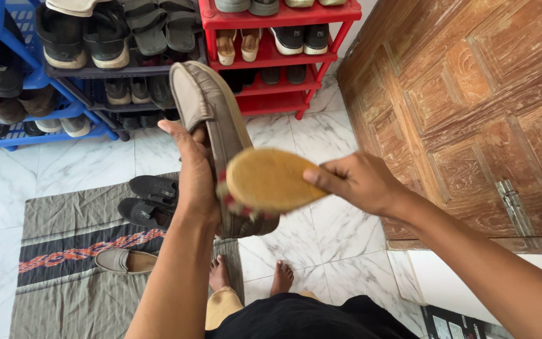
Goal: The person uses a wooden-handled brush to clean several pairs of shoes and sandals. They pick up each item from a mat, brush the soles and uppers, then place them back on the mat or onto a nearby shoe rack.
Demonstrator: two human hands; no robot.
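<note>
My left hand (pixel 192 172) grips a grey-brown loafer (pixel 217 119) held up in front of me, its toe pointing away toward the racks. My right hand (pixel 356 182) holds an oval wooden shoe brush (pixel 270 181), whose yellow back faces me and whose bristle side rests against the loafer's side near the heel. The matching loafer (pixel 123 260) lies on the grey mat (pixel 64 251) below my left arm.
A pair of black shoes (pixel 148 201) sits on the mat. A blue shoe rack (pixel 7 69) and a red shoe rack (pixel 283 37) full of footwear stand ahead on the marble floor (pixel 321 132). A carved wooden door (pixel 472 107) stands at right.
</note>
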